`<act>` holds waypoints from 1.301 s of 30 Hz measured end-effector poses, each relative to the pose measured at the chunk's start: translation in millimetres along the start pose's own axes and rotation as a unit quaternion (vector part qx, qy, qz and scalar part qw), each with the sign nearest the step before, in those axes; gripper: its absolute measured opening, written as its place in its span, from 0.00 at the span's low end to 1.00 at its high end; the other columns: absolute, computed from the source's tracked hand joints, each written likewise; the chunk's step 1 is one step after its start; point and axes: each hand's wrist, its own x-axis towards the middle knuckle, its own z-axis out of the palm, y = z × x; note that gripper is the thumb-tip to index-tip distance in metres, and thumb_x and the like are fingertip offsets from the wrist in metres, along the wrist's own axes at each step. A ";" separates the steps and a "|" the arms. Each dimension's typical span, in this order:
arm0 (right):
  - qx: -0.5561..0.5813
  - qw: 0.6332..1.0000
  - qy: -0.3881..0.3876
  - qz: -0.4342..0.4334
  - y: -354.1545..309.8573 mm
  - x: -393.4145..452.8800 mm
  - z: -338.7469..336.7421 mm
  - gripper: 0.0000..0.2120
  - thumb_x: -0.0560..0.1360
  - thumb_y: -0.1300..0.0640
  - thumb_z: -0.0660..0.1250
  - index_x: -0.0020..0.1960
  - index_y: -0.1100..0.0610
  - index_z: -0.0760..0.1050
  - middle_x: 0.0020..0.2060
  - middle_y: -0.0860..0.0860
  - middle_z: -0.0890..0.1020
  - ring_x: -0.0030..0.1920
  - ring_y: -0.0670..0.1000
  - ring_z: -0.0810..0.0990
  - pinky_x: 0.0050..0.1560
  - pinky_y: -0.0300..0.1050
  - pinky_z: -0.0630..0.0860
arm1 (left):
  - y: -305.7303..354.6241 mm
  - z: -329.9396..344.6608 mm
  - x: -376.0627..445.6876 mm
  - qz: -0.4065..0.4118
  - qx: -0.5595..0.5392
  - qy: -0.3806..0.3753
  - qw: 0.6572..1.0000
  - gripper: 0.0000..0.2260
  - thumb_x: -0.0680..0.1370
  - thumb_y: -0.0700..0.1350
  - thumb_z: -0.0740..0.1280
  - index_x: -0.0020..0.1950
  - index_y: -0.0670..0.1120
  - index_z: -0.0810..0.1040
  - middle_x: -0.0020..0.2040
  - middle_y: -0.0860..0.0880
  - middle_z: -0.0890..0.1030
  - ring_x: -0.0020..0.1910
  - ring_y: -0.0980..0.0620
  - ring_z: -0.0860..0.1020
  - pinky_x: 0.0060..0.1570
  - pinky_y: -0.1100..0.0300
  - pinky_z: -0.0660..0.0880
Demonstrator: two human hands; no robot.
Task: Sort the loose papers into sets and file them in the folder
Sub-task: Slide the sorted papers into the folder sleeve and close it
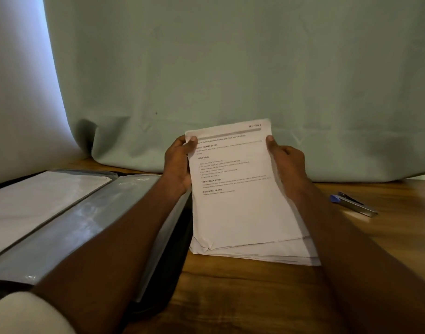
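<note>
**Desk contents, left to right: folder, held papers, stapler**

Folder (91,220): open, lying flat on the left of the wooden desk (387,227); clear plastic sleeves, white sheets visible inside the far-left sleeve.

Left hand (179,162): fingers curled round the left edge of the held papers (240,189), thumb on the front near the top corner.

Held papers: a printed set, tilted up toward the camera, top edge raised, lower edge meeting the stack below. Headings legible include "TASK GOAL" and "REQUIRED PROPS"; smaller print too blurred to read.

Paper stack (255,251): loose white sheets, edges uneven, lying on the desk just beside the folder's right edge.

Right hand (287,162): fingers clamped on the right edge of the held papers, thumb at the upper corner.

Stapler (353,203): blue and metal, lying on the desk well apart to the right.

Curtain (230,68): pale green, hanging behind the desk.
</note>
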 end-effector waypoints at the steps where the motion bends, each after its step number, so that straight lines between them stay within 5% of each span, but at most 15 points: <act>1: -0.012 1.000 -0.026 -0.010 -1.6 -0.2 -0.2 0.28 0.70 0.30 0.72 0.32 0.54 0.71 0.30 0.47 0.77 0.33 0.49 0.73 0.42 0.46 0.74 | 2.1 -1.8 2.2 0.003 -0.018 0.002 1.000 0.03 0.81 0.37 0.68 0.54 0.41 0.78 0.48 0.41 0.84 0.44 0.44 0.84 0.48 0.46 0.84; 3: -0.011 0.993 -0.114 -0.012 -7.6 -1.8 -0.1 0.27 0.70 0.34 0.75 0.44 0.60 0.82 0.41 0.49 0.87 0.41 0.49 0.82 0.55 0.49 0.80 | 3.9 -8.8 8.0 0.009 -0.045 0.026 0.999 0.07 0.81 0.37 0.69 0.58 0.40 0.78 0.54 0.39 0.84 0.50 0.41 0.83 0.55 0.41 0.81; 6: -0.084 0.962 -0.261 -0.012 -21.5 -12.2 2.1 0.27 0.70 0.49 0.81 0.64 0.58 0.80 0.56 0.51 0.86 0.57 0.52 0.84 0.62 0.49 0.78 | 6.5 -24.7 15.2 0.001 -0.089 0.040 0.995 0.20 0.79 0.39 0.72 0.70 0.38 0.75 0.64 0.37 0.81 0.62 0.37 0.81 0.61 0.37 0.77; 9: -0.039 0.978 -0.196 -0.063 -29.5 -13.1 10.4 0.18 0.73 0.56 0.79 0.60 0.57 0.79 0.49 0.49 0.84 0.51 0.48 0.83 0.43 0.32 0.78 | 12.1 -36.0 13.6 -0.039 0.001 -0.018 0.999 0.23 0.77 0.45 0.75 0.71 0.41 0.77 0.66 0.40 0.81 0.65 0.40 0.80 0.59 0.44 0.80; 13: 0.113 0.982 -0.105 -0.113 -34.5 -15.2 15.8 0.07 0.75 0.57 0.76 0.51 0.49 0.81 0.47 0.46 0.85 0.45 0.42 0.84 0.49 0.36 0.81 | 4.9 -22.6 -1.4 -0.099 0.124 -0.125 0.979 0.23 0.76 0.46 0.75 0.70 0.41 0.78 0.64 0.42 0.82 0.64 0.43 0.81 0.65 0.47 0.77; 16: 0.129 0.980 -0.117 -0.101 -35.8 -12.5 11.9 0.09 0.75 0.57 0.76 0.53 0.50 0.80 0.47 0.45 0.85 0.44 0.38 0.85 0.46 0.33 0.80 | -1.4 -10.7 -5.2 -0.062 0.109 -0.078 0.989 0.21 0.75 0.46 0.75 0.66 0.40 0.80 0.62 0.42 0.84 0.60 0.43 0.83 0.61 0.49 0.80; 20: -0.023 0.973 -0.231 -0.016 -25.3 -12.5 9.5 0.18 0.71 0.56 0.80 0.58 0.57 0.81 0.49 0.51 0.87 0.49 0.49 0.85 0.47 0.38 0.81 | 2.2 -14.9 2.6 -0.012 0.022 -0.008 1.000 0.14 0.79 0.42 0.72 0.64 0.42 0.81 0.60 0.42 0.84 0.59 0.42 0.83 0.59 0.46 0.80; 24: 0.076 0.985 -0.144 -0.053 -22.0 -17.0 19.6 0.13 0.74 0.63 0.76 0.56 0.56 0.80 0.45 0.48 0.84 0.43 0.46 0.83 0.40 0.34 0.80 | 5.7 -16.6 -0.5 -0.021 0.081 -0.042 0.996 0.18 0.77 0.41 0.74 0.66 0.42 0.80 0.61 0.44 0.85 0.59 0.43 0.83 0.53 0.49 0.82; 28: 0.027 0.983 -0.175 -0.046 -21.7 -14.1 16.2 0.14 0.74 0.61 0.77 0.57 0.55 0.79 0.44 0.46 0.83 0.42 0.43 0.82 0.40 0.34 0.78 | 1.3 -5.7 -6.9 0.061 0.232 0.013 0.971 0.15 0.76 0.39 0.76 0.62 0.43 0.81 0.54 0.47 0.85 0.48 0.50 0.84 0.41 0.56 0.82; 32: 0.025 0.987 -0.148 -0.056 -14.1 -14.2 15.2 0.12 0.74 0.61 0.76 0.57 0.54 0.80 0.45 0.44 0.83 0.42 0.42 0.82 0.37 0.33 0.76 | -0.8 2.4 -5.4 0.123 0.308 0.015 0.943 0.14 0.77 0.38 0.75 0.62 0.42 0.81 0.51 0.50 0.84 0.44 0.58 0.81 0.40 0.67 0.80; 36: 0.007 0.990 -0.102 -0.099 -8.2 -13.3 18.9 0.17 0.75 0.65 0.73 0.63 0.59 0.80 0.53 0.51 0.85 0.49 0.49 0.84 0.51 0.42 0.81 | -7.2 10.0 -7.9 0.161 0.327 -0.008 0.931 0.13 0.77 0.36 0.73 0.62 0.43 0.81 0.50 0.52 0.84 0.45 0.59 0.82 0.42 0.69 0.79; 39: -0.026 0.992 -0.065 -0.106 -0.2 -14.6 19.8 0.15 0.74 0.66 0.71 0.59 0.57 0.82 0.50 0.50 0.85 0.51 0.53 0.84 0.52 0.46 0.80 | -23.9 4.3 -9.7 0.102 0.360 -0.027 0.927 0.15 0.74 0.39 0.77 0.60 0.40 0.82 0.53 0.46 0.85 0.48 0.53 0.84 0.48 0.60 0.81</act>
